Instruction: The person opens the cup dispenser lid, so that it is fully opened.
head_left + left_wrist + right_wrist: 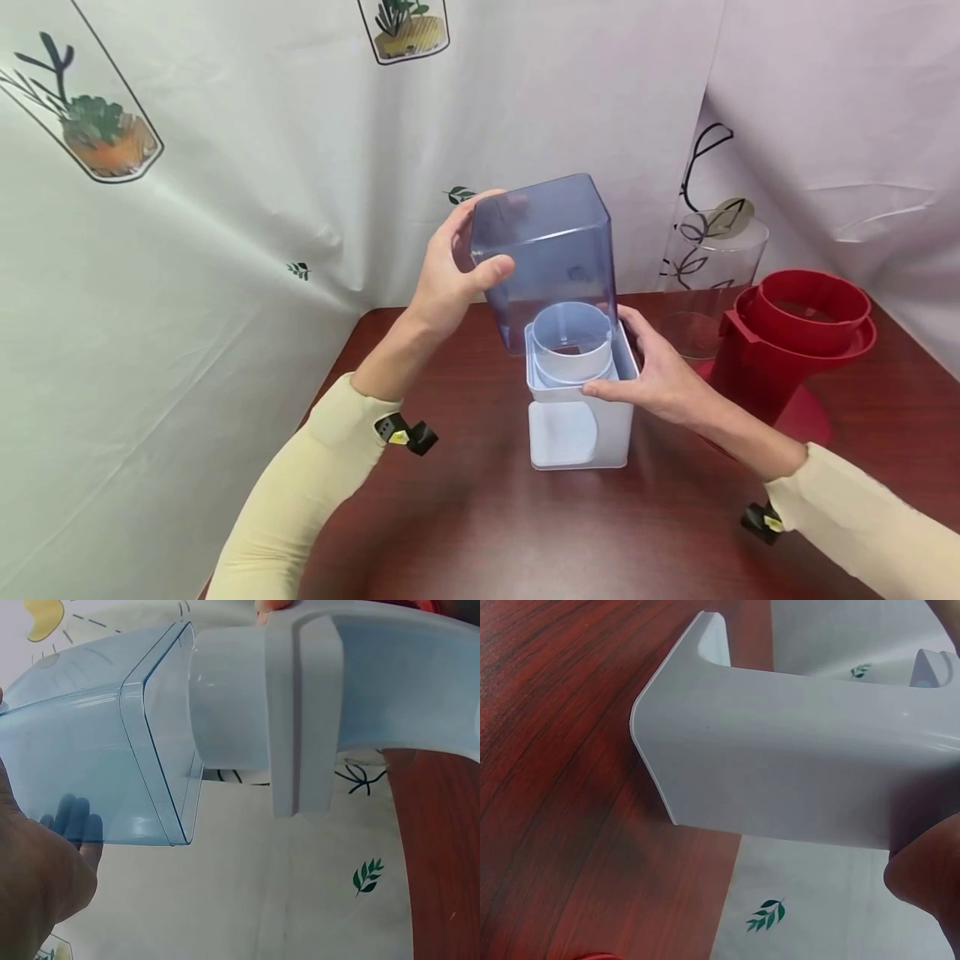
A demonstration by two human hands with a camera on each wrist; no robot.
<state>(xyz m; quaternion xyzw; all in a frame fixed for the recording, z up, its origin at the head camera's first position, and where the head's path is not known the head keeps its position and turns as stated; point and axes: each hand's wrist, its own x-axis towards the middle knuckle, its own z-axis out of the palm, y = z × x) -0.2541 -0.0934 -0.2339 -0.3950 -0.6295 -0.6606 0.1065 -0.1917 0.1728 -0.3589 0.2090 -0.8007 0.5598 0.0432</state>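
Observation:
A see-through blue square container (547,242) is tilted above a white dispenser base (618,425), its open end facing down. My left hand (446,279) grips the container's closed upper part, thumb on the near side. In the left wrist view, the container's rim (187,735) meets the edge of the base's round white collar (229,697); whether the collar is inside cannot be told. Upright on the table, the base is held near its top by my right hand (667,375), thumb at the front and the other fingers partly hidden behind. The right wrist view shows the base's smooth side (795,750).
To the right stands a red dispenser base (757,367) with a round red top. A clear cylinder (716,275) stands behind it. The dark red wooden table (450,500) meets a white patterned cloth (262,208) at the back and left.

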